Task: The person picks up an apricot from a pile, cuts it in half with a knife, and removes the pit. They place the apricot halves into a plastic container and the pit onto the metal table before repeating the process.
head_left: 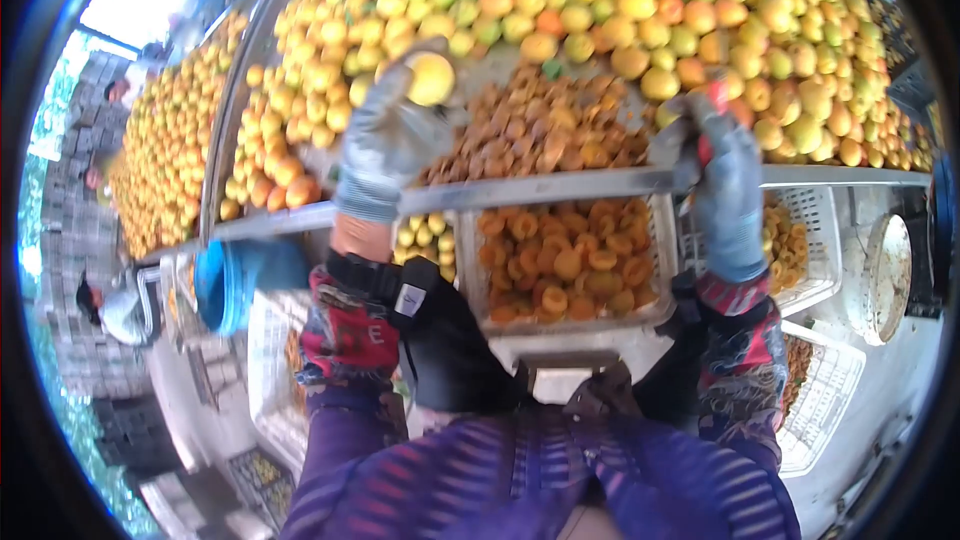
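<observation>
My left hand (pixel 385 140), in a grey glove, is closed around a yellow apricot (pixel 431 78) held over the sorting table. My right hand (pixel 722 170), also gloved, grips a red-handled tool (pixel 712 105) near the table's metal rail (pixel 560 187); the tool's tip is hidden. Between my hands lies a heap of pits and scraps (pixel 540 130). Below the rail sits a white crate of halved apricots (pixel 565 260).
A large pile of whole apricots (pixel 640 0) covers the far table, with another pile (pixel 165 140) to the left. A blue bucket (pixel 235 285) lies at lower left. More white crates (pixel 815 410) stand at the right, and people work at the far left.
</observation>
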{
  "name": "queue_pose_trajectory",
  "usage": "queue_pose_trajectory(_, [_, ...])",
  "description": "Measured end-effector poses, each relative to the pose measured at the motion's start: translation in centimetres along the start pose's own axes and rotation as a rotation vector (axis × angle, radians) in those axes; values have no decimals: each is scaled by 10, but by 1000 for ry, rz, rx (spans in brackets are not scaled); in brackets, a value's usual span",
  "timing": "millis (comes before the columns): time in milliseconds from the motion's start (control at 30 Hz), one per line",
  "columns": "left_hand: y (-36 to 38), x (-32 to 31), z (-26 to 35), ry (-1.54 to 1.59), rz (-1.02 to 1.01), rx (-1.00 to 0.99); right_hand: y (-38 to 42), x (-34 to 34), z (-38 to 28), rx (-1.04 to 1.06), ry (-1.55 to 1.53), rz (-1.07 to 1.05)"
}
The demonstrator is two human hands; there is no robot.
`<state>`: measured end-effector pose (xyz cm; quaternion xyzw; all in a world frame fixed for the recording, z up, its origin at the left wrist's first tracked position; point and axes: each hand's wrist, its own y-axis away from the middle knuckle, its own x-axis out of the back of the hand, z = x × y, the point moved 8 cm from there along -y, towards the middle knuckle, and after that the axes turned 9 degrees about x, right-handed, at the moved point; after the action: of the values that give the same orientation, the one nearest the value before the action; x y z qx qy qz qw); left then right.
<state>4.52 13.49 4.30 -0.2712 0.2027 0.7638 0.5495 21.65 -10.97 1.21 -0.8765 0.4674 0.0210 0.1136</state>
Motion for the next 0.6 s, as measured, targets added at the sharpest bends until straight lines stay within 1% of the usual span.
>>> queue_pose_trajectory(67, [52,4,26,-110,13,-70,1,2,-8,230,83,0])
queue_pose_trajectory(133, [111,28,38,-173,120,-149,2,3,-3,-2,-44,10])
queue_pose_trajectory(167, [140,44,34,-64,239,-159,3,2,-6,55,-128,-32])
queue_pose_trajectory(200, [169,60,27,47,347,-174,-1,8,3,-23,-155,-56])
queue_pose_trajectory(267, [223,99,7,-4,544,-168,3,2,-5,110,-168,-102])
queue_pose_trajectory(300, [246,124,-10,-13,625,-154,1,2,-3,107,-170,-130])
queue_pose_trajectory(333, [270,152,-31,-19,708,-139,-1,6,3,65,-127,-112])
queue_pose_trajectory(367, [293,183,-56,61,820,-120,-2,5,8,22,-83,-97])
queue_pose_trajectory(400, [311,207,-77,141,923,-101,-2,-5,7,23,-85,-125])
queue_pose_trajectory(433, [318,209,-77,-427,1012,28,-1,-8,10,-23,-105,-74])
queue_pose_trajectory(467, [319,207,-79,-1005,1039,169,0,-8,12,-63,-124,-10])
queue_pose_trajectory(500, [324,215,-84,-1323,880,63,1,-12,14,7,-144,-29])
queue_pose_trajectory(533, [345,265,-115,-486,961,116,-5,-2,30,-106,-172,-38])
queue_pose_trajectory(567, [329,234,-101,-285,982,50,-2,-5,26,-121,-91,-2])
queue_pose_trajectory(600, [325,234,-91,-281,1151,142,9,-7,0,508,396,13])
